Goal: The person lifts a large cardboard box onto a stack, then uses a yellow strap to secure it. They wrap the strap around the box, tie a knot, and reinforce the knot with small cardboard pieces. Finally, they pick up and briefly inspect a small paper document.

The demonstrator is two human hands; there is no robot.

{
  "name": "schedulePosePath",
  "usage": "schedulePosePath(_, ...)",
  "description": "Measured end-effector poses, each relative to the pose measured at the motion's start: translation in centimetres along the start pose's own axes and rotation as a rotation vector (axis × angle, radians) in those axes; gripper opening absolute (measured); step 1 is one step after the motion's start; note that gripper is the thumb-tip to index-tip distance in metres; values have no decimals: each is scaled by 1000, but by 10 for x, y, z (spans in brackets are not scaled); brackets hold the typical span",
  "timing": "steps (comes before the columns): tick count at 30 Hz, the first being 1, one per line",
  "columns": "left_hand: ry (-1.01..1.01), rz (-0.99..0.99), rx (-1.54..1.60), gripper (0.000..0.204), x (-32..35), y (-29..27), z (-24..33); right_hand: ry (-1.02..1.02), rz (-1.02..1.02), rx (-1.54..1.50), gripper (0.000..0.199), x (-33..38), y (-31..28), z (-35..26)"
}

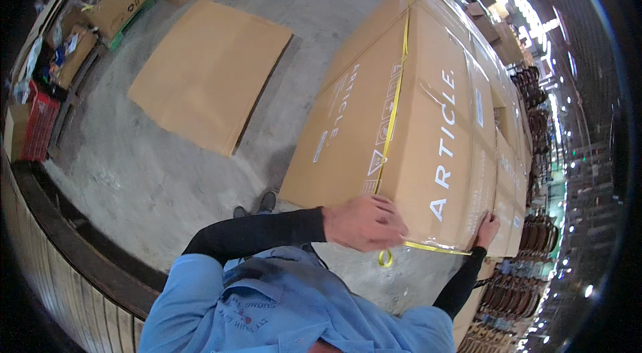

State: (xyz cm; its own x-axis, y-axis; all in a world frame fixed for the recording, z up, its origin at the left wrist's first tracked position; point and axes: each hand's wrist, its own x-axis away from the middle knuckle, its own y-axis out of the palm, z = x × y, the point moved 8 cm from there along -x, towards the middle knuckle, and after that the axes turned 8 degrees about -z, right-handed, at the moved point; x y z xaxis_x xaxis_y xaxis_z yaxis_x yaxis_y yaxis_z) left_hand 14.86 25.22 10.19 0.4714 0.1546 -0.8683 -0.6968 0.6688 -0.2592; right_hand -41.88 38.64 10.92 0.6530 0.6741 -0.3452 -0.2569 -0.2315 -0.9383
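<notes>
Yellow strap point(396, 97) edges the box point(418, 126), grey floor point(307, 72) spreading leftward.

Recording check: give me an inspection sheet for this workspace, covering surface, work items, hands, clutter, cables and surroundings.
Surface: grey concrete floor, with some paler marks.
Work items: large cardboard box with white print; yellow strap along its edges; small yellow loop near its near end.
Left hand: curled at the box's near corner, beside the strap; whether it grips anything is unclear.
Right hand: against the box's right part; grip unclear.
Clutter: flat cardboard sheet on the floor; open cartons and red crate at left.
Cables: nothing seen.
Surroundings: stacked brown items at right.
</notes>
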Motion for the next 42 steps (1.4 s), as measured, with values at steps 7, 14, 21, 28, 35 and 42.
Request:
schedulePosePath(7, -482, 236, 2, 7, 48, -110, -96, 68, 17, 151, 37, -61, 16, -38)
schedulePosePath(14, -744, 370, 40, 15, 52, -178, -215, 93, -52, -27, 36, -57, 19, -23)
schedulePosePath(21, -727, 404, 119, 19, 1, -211, -340, 198, -86, -68, 40, -41, 7, -29)
schedulePosePath(28, -590, 145, 14, 17, -101, -241, -413, 270, -93, -109, 40, -31, 1, -38)
schedulePosePath(35, 10, -149, -269, 17, -203, -257, -509, 500, -174, -121, 44, -58, 20, -21)
schedulePosePath(42, 563, -588, -374, 18, -235, -216, -612, 317, 1, -286, 51, -246, 49, -157)
